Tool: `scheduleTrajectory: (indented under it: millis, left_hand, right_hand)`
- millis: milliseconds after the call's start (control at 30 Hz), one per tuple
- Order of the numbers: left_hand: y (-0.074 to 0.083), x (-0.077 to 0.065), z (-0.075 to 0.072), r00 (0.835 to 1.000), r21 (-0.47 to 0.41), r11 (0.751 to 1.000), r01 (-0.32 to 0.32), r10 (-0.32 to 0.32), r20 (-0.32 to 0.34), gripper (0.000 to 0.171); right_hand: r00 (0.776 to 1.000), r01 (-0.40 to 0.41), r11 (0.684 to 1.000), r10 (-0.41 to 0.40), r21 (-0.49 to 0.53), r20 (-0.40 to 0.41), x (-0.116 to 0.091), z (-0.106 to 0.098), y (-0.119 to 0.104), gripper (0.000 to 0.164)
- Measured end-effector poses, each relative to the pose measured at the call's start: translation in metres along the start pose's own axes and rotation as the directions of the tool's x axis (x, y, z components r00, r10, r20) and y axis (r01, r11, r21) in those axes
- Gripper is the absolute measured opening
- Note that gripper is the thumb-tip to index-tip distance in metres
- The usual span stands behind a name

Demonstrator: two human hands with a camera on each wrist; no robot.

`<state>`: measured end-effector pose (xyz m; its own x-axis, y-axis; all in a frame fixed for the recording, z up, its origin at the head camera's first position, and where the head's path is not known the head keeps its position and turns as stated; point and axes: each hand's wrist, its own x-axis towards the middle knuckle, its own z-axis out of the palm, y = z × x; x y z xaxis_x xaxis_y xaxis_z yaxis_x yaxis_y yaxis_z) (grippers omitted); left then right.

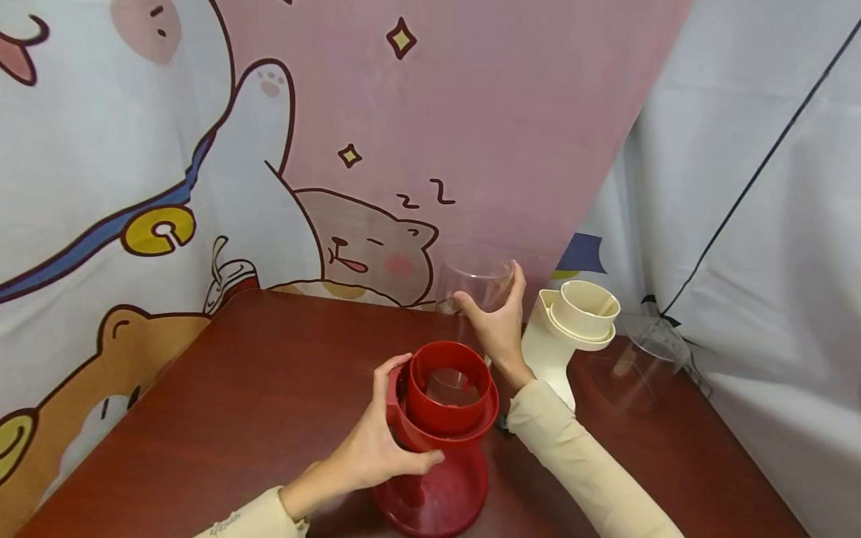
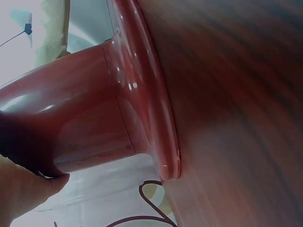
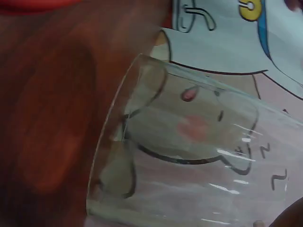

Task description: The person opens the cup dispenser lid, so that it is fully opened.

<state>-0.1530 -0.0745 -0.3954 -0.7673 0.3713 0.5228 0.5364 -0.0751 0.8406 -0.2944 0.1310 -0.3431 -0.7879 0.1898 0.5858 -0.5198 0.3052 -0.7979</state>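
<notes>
A red plastic stand (image 1: 449, 418) with a round open collar on top and a wide round foot stands upright on the table. My left hand (image 1: 373, 448) grips it just below the collar, thumb in front and fingers at the far left side. In the left wrist view, the thumb lies against the glossy red column (image 2: 80, 109). Behind the stand, my right hand (image 1: 501, 329) holds a clear cylinder (image 1: 449, 299) between thumb and fingers near its top rim. The right wrist view shows the cylinder's lower edge (image 3: 113, 109) apart from the red stand, above the table.
A cream stand (image 1: 554, 359) of similar shape stands to the right, beside my right forearm. Farther right is another clear container (image 1: 655, 344). The dark red-brown table (image 1: 282, 373) ends at a printed cloth backdrop (image 1: 504, 134) and a white cloth side (image 1: 773, 261).
</notes>
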Motion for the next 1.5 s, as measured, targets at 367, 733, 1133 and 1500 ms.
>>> scheduleTrajectory:
  millis: [367,733,1133,1500]
  left_hand:
    - [0.003,0.003,-0.008,1.0,0.042,0.999,0.006,-0.005,-0.021,0.108]
    - [-0.003,-0.003,-0.004,0.999,0.06,0.998,0.03,-0.028,-0.04,0.114]
    - [-0.003,-0.01,-0.014,0.999,0.063,0.997,0.032,-0.033,0.001,0.103]
    - [0.049,-0.028,0.021,0.969,0.035,0.995,0.096,-0.086,-0.232,0.056]
  right_hand:
    - [0.989,-0.077,0.996,0.071,0.045,0.127,-0.011,-0.003,0.019,0.109]
    - [0.979,-0.056,0.995,0.039,0.079,0.202,-0.027,-0.023,0.02,0.104]
    - [0.922,0.22,0.885,-0.326,0.41,0.209,-0.063,-0.027,-0.076,0.035]
    - [0.789,-0.362,0.852,0.063,0.379,0.611,-0.061,-0.018,-0.063,0.044]
